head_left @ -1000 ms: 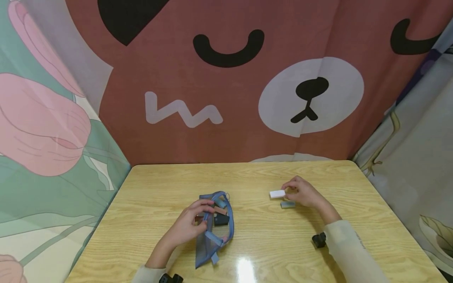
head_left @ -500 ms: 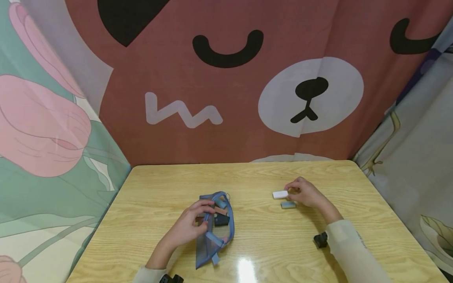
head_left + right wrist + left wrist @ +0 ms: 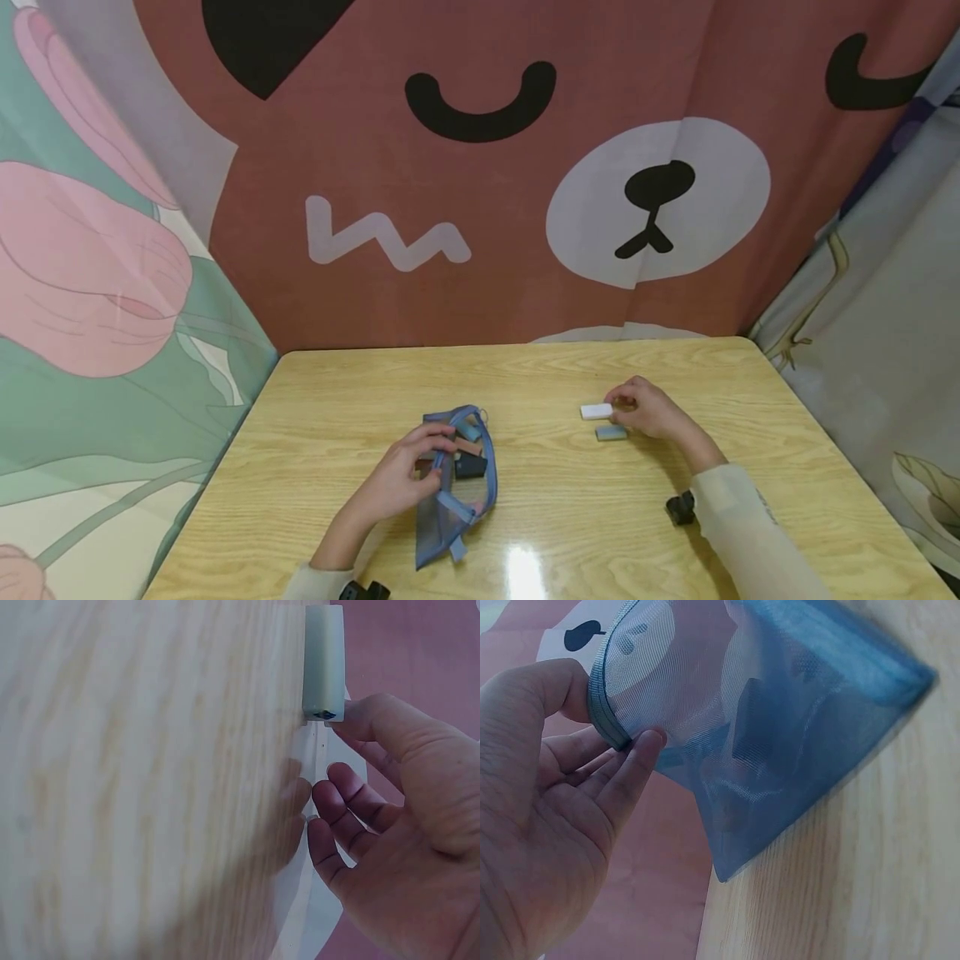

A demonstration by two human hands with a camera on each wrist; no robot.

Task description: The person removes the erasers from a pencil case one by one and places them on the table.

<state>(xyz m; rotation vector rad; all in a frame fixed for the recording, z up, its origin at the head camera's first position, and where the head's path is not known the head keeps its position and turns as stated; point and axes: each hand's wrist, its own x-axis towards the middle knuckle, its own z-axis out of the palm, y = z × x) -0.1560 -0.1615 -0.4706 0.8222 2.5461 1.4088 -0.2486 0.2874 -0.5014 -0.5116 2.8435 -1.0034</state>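
My left hand (image 3: 401, 475) pinches the open zip edge of a blue mesh zip pouch (image 3: 431, 537), which lies on the table at centre left. Through its mouth show a black item (image 3: 470, 466), a tan piece (image 3: 468, 447) and a blue one (image 3: 468, 429). In the left wrist view, the thumb and fingers hold the zipper of the see-through pouch (image 3: 795, 772). My right hand (image 3: 654, 412) pinches the right end of a white eraser (image 3: 595, 412), low at the table. Just in front of it lies a blue-grey block (image 3: 611, 433); in the right wrist view this block (image 3: 322, 664) hides the eraser.
The wooden table (image 3: 337, 383) carries the pouch and the two small blocks. A curtain (image 3: 510, 308) with a bear print hangs right behind its back edge. Other printed curtains (image 3: 885, 333) flank both sides. A light reflection shines near the front.
My right hand has shifted the white eraser slightly to the right, so that it sits more nearly above the blue-grey block. My left hand and the pouch have stayed put.
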